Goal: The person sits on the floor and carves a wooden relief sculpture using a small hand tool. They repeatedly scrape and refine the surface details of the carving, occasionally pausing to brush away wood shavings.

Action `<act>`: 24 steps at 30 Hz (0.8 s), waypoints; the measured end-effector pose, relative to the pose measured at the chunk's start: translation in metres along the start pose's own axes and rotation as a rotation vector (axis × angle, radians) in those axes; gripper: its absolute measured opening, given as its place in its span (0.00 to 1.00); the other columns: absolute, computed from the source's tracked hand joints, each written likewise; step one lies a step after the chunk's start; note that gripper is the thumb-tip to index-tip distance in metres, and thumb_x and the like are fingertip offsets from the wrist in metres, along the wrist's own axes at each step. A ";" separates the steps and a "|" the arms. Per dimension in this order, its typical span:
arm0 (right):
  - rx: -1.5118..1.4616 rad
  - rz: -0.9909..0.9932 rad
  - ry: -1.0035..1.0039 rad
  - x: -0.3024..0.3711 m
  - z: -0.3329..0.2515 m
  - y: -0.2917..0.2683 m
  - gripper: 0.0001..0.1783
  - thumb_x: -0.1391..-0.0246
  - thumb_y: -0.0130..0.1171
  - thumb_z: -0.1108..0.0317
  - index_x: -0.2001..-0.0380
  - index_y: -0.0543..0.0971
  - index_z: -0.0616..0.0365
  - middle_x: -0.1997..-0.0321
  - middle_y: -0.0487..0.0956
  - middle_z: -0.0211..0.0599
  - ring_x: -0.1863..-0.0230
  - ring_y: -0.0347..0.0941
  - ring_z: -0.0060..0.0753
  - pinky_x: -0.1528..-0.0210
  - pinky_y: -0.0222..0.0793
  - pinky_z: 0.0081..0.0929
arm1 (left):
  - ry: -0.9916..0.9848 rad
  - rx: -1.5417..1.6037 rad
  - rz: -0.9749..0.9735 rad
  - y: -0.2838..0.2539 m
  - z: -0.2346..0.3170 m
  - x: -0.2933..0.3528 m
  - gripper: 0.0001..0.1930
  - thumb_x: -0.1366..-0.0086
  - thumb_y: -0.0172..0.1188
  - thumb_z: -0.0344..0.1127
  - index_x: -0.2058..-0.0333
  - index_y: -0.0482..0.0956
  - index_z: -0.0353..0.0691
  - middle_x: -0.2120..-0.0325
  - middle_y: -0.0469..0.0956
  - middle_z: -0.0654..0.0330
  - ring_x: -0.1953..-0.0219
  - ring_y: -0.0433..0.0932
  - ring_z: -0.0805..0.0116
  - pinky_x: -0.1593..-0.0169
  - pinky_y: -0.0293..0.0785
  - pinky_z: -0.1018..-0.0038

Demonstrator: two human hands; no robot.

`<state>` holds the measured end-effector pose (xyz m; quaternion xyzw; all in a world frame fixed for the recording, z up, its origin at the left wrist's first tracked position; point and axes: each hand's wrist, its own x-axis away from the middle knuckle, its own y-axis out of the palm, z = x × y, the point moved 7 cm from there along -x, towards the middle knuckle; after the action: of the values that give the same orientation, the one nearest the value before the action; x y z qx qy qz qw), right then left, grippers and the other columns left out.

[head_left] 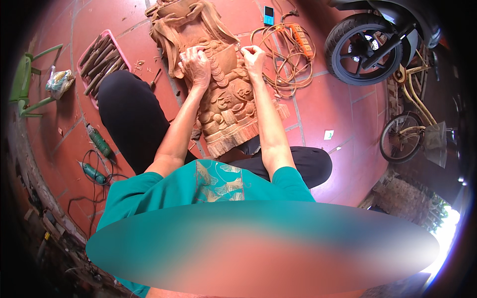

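Observation:
A large reddish-brown wood carving (226, 102), with draped folds at its far end and rounded relief along its body, lies in front of my crossed legs. My left hand (195, 67) rests on its upper left part, fingers bent and drawn in against the wood; whatever is under them is hidden. Over the carving's right edge, my right hand (254, 60) is closed in a pinch. Anything between those fingertips is too small to make out. Beside the carving's left side lies a thin dark tool (156, 78) among wood shavings (140, 64).
Left of me are a pink tray (81, 64) of carving tools (104, 59), two green power tools (99, 141) with cords and a green chair (22, 84). At right lie an orange power strip (302, 42), coiled cable (278, 74) and a phone (269, 16), near a motorbike wheel (365, 49) and bicycle (402, 136).

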<state>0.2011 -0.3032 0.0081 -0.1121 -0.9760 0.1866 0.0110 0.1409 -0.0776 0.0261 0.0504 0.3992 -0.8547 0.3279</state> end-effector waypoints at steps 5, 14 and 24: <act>0.471 -0.027 -0.149 -0.012 -0.016 0.010 0.04 0.58 0.62 0.70 0.79 0.84 0.56 0.75 0.81 0.51 0.67 0.80 0.51 0.63 0.75 0.40 | -0.008 -0.022 -0.002 0.000 0.002 0.001 0.08 0.38 0.52 0.34 0.66 0.81 0.49 0.62 0.78 0.64 0.54 0.72 0.61 0.50 0.63 0.61; 0.575 -0.120 -0.254 -0.037 -0.018 0.030 0.05 0.58 0.66 0.66 0.78 0.84 0.55 0.74 0.81 0.49 0.68 0.81 0.49 0.63 0.75 0.40 | -0.030 0.001 -0.023 -0.003 0.003 -0.001 0.10 0.38 0.50 0.34 0.65 0.82 0.49 0.62 0.79 0.64 0.54 0.72 0.60 0.48 0.63 0.60; 0.543 -0.201 -0.163 -0.036 -0.023 0.035 0.09 0.56 0.67 0.62 0.78 0.85 0.56 0.73 0.82 0.49 0.68 0.81 0.50 0.63 0.76 0.40 | -0.019 0.014 -0.022 -0.001 0.002 0.004 0.09 0.38 0.51 0.35 0.65 0.81 0.49 0.63 0.78 0.63 0.54 0.72 0.61 0.49 0.62 0.60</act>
<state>0.2455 -0.2716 0.0172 0.0073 -0.8943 0.4470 -0.0194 0.1379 -0.0811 0.0266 0.0403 0.3906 -0.8616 0.3218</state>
